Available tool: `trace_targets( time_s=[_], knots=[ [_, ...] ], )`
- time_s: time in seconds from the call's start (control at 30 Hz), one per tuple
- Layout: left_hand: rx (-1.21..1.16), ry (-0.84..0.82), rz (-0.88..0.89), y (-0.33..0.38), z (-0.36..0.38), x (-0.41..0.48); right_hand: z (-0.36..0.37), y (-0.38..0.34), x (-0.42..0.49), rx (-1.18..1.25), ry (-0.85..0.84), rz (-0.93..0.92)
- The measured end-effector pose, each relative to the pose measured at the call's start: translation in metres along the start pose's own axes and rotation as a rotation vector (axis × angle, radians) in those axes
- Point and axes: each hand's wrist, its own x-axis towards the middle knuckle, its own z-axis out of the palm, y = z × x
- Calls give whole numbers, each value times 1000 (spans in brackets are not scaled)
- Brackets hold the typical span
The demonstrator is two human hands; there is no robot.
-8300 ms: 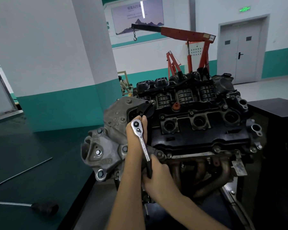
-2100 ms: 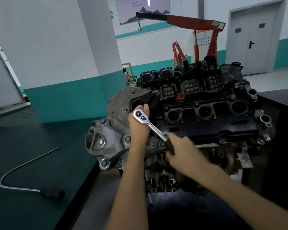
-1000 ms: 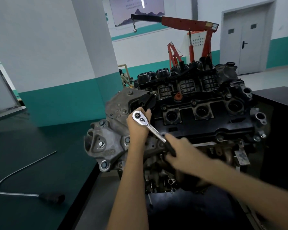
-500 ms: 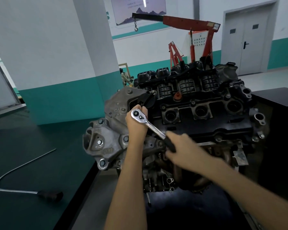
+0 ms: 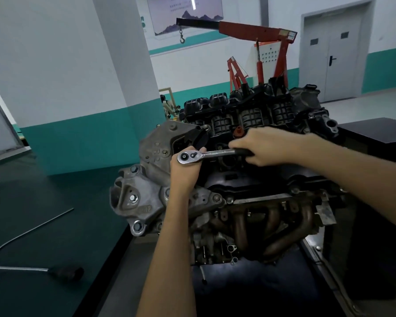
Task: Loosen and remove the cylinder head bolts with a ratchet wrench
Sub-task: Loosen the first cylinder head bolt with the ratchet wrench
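Observation:
A chrome ratchet wrench [image 5: 212, 153] lies nearly level over the left end of the engine's black cylinder head cover [image 5: 256, 177]. Its round head sits on top of my left hand [image 5: 185, 172], which is wrapped around the part under the wrench head; the bolt and socket are hidden by my fingers. My right hand [image 5: 264, 146] grips the wrench's black handle out to the right, above the spark plug wells. The grey timing cover and bracket [image 5: 144, 186] close off the engine's left end.
A bent metal rod with a black handle [image 5: 64, 272] lies on the dark green bench at the left. A rusty exhaust manifold [image 5: 268, 223] hangs below the head. A red engine crane [image 5: 256, 33] stands behind, and a black cabinet [image 5: 375, 131] at the right.
My right hand has swung the wrench handle up and away, from pointing down-right toward me to nearly level pointing right. My left hand has stayed under the wrench head.

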Motion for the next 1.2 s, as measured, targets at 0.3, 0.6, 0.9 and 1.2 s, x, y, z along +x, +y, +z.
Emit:
trace_targets(
  time_s=[0.3, 0.6, 0.9, 1.2],
  knots=[
    [-29, 100, 26, 1, 6, 2, 73, -89, -36, 480, 184, 325],
    [39, 88, 64, -3, 1, -3, 98, -134, -32, 820, 252, 362],
    [-82, 60, 10, 2, 5, -5, 10, -10, -6, -29, 115, 147],
    [-83, 126, 74, -3, 8, -2, 106, -142, -30, 856, 328, 411]
  ],
)
